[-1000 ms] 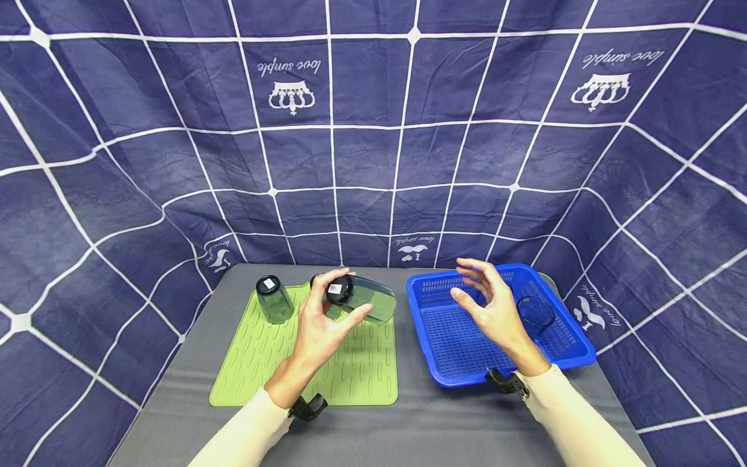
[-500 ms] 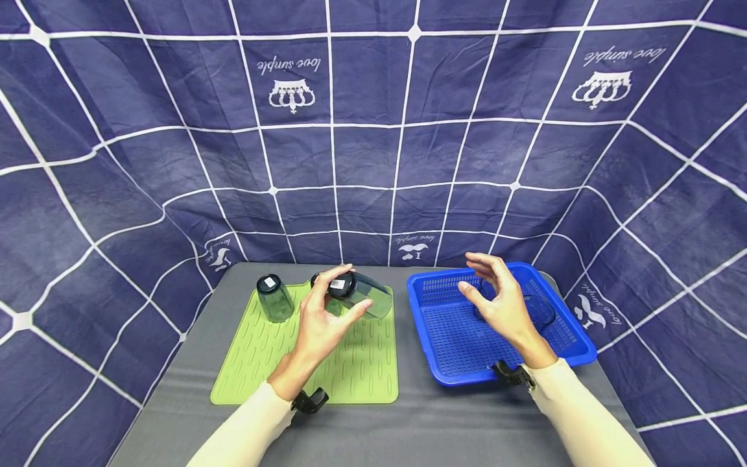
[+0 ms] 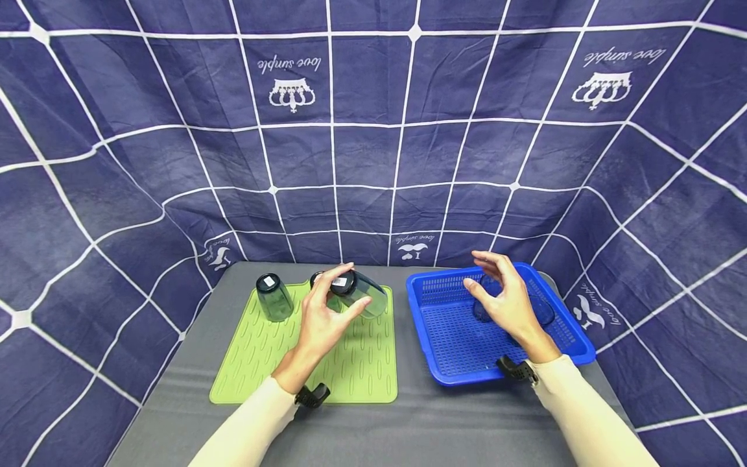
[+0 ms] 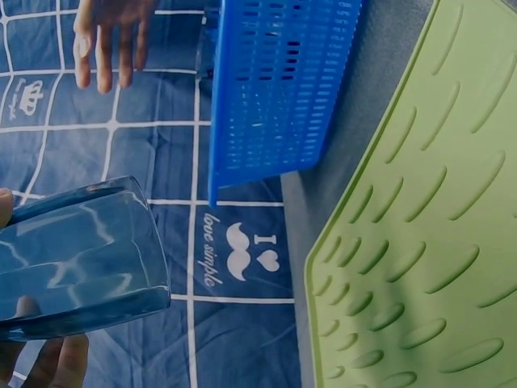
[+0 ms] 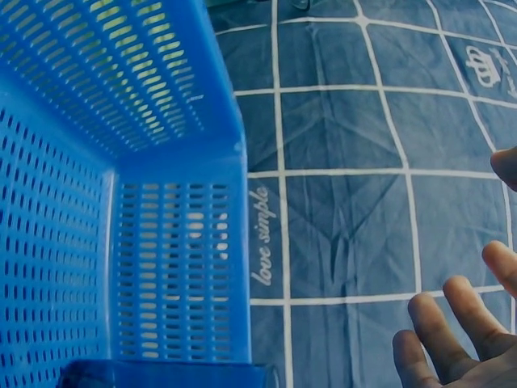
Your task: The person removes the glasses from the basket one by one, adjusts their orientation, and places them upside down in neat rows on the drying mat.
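My left hand (image 3: 321, 318) pinches a smoky tinted drinking glass (image 3: 371, 299) between thumb and fingers, above the green mat. The glass is tilted, its dark base toward the fingers and its mouth pointing right; in the left wrist view its clear wall (image 4: 89, 259) shows large. Partly hidden behind that hand is another glass (image 3: 316, 277) on the mat. A third glass (image 3: 276, 302) stands upside down at the mat's back left corner. My right hand (image 3: 506, 308) hovers over the blue basket with fingers spread and nothing in them. Below it lie glasses (image 3: 544, 312), partly covered by the hand.
The green ribbed mat (image 3: 251, 370) lies on the left of the grey table (image 3: 408, 421). On the right is the blue perforated basket (image 3: 428, 350), its raised rim facing the mat. A navy curtain with white grid lines (image 3: 373, 155) closes off the back and sides.
My right hand has drifted right and slightly farther back over the basket. The left hand has shifted a little, turning the held glass so its mouth dips slightly more.
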`<state>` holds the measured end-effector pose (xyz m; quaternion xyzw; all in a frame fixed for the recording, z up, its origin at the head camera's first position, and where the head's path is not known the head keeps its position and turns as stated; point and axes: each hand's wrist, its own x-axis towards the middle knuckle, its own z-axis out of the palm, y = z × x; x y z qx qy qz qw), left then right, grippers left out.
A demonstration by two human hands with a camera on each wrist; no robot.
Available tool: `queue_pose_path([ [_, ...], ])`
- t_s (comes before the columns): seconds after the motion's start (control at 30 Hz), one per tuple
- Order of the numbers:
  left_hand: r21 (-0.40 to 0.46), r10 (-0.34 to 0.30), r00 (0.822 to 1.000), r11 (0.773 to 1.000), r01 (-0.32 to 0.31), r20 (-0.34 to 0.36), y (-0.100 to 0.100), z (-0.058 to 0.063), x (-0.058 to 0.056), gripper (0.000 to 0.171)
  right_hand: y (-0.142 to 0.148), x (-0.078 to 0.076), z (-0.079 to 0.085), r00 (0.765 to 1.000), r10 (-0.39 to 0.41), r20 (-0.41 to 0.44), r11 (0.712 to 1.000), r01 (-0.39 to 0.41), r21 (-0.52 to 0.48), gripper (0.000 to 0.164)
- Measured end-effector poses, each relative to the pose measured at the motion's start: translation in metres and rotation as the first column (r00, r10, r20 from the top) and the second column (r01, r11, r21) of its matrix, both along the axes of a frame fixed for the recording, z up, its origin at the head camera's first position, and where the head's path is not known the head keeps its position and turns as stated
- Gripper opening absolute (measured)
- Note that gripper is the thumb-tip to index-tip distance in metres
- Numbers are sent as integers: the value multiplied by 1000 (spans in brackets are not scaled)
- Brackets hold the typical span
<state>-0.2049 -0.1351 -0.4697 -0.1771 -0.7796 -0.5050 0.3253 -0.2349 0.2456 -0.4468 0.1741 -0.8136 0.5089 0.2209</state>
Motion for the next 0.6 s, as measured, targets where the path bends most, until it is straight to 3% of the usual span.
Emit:
queue_pose_path([
  [0.27, -34, 25, 997, 999, -22, 68, -2, -6, -6, 75, 6, -5, -3, 999, -39, -13, 997, 40, 61, 59],
  [0.6, -52, 52, 995, 997, -48, 85, -1, -20, -18, 75, 16, -10, -6, 998, -65, -28, 991, 67, 117, 58],
])
